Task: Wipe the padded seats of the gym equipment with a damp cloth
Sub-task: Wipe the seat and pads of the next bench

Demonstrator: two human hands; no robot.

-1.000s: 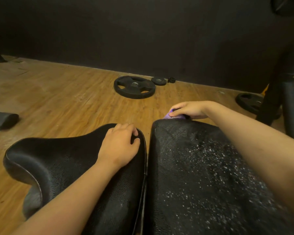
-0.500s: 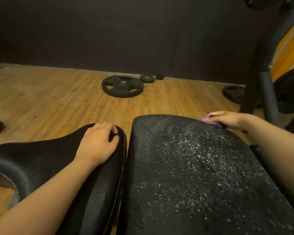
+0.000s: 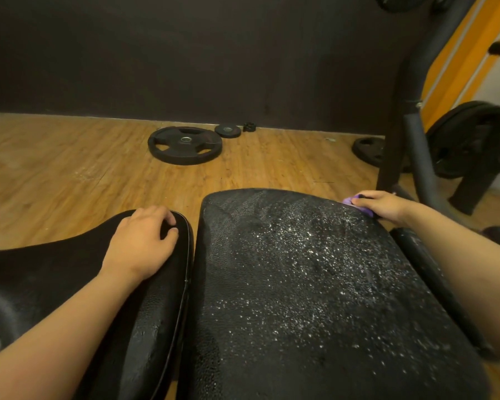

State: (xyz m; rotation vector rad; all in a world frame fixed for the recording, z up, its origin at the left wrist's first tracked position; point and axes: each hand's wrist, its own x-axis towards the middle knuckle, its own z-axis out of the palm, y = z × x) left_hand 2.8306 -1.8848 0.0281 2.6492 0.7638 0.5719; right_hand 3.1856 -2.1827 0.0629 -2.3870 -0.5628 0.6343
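Note:
Two black padded pads lie side by side below me. The wide back pad (image 3: 300, 284) on the right glistens with water droplets. At its far right corner my right hand (image 3: 383, 205) grips a small purple cloth (image 3: 351, 201), mostly hidden under the fingers. The narrower seat pad (image 3: 55, 272) is on the left. My left hand (image 3: 143, 241) rests on that seat's far end, fingers curled over its piped edge.
A large black weight plate (image 3: 185, 145) and a small one (image 3: 227, 131) lie on the wooden floor near the dark wall. At the right stand the machine's black frame post (image 3: 403, 116), another floor plate (image 3: 368, 151) and plates racked on edge (image 3: 462, 140).
My right hand has carried the purple cloth from the back pad's far left corner along its far edge to the far right corner. My left hand has stayed on the seat.

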